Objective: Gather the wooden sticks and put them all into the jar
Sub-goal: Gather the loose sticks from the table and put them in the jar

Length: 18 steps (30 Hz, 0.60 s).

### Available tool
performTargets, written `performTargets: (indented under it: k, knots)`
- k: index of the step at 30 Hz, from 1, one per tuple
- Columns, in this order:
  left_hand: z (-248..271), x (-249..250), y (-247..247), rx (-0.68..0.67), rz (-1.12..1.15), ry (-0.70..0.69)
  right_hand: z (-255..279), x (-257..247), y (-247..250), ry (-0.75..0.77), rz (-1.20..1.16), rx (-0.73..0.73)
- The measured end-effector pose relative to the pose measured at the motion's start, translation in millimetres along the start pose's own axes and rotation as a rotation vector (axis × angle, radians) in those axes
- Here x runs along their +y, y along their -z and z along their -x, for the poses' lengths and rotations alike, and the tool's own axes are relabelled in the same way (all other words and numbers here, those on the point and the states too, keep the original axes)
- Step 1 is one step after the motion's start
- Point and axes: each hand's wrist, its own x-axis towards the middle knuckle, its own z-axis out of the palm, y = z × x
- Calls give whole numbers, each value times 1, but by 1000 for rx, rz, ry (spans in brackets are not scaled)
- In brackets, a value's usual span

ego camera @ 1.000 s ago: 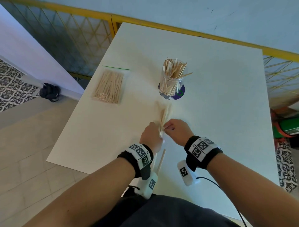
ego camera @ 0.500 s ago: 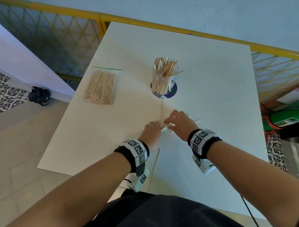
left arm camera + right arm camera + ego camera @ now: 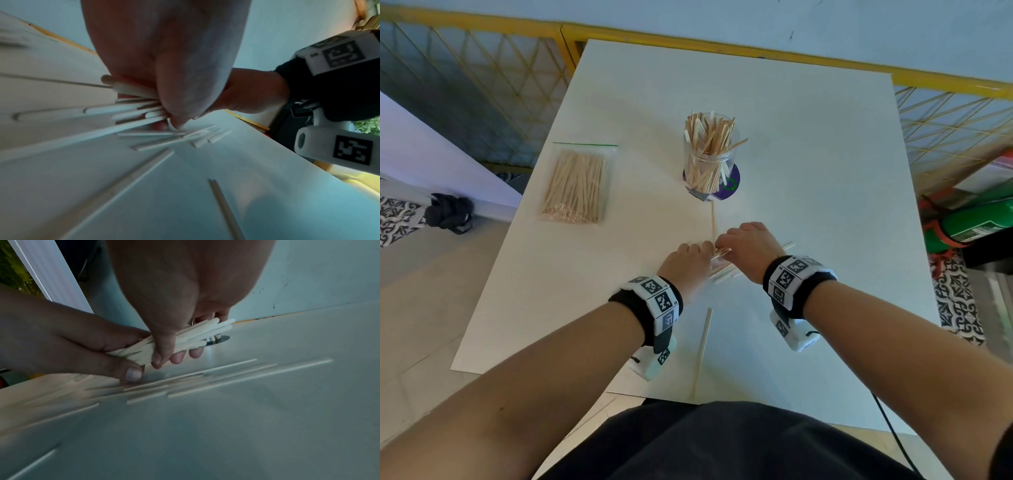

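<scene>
Step in hand: gathering, and both hands are on the same bundle of sticks [image 3: 183, 337] low over the white table [image 3: 808, 154].
Left hand [image 3: 688, 263]: fingers and thumb curled round one end of the bundle, gripping it.
Right hand [image 3: 748, 250]: thumb and fingers pinched round the other end; stick tips poke out past the fingers.
Loose sticks [image 3: 205, 378]: a scatter lies flat on the table right beneath the hands; motion blur makes the count unclear.
Stray stick [image 3: 703, 346]: alone, near the person's edge of the table.
Jar [image 3: 707, 161]: upright beyond the hands, already crowded with sticks.
Next move: probably square the bundle, tip it upright, and find a gap among the standing sticks.
Left over: the table scatter and the stray need another pass.
</scene>
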Motion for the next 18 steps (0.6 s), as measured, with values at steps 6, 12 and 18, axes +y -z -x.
performTargets:
  k: [6, 12, 18]
  knots:
    - [1, -18, 18, -9, 87, -84, 0, -2, 20, -70, -315, 10]
    - [11, -52, 21, -149, 268, -78, 23, 21, 26, -105, -223, 60]
    - [25, -62, 9, -221, 222, -54, 35, 26, -9, -4, -131, -207]
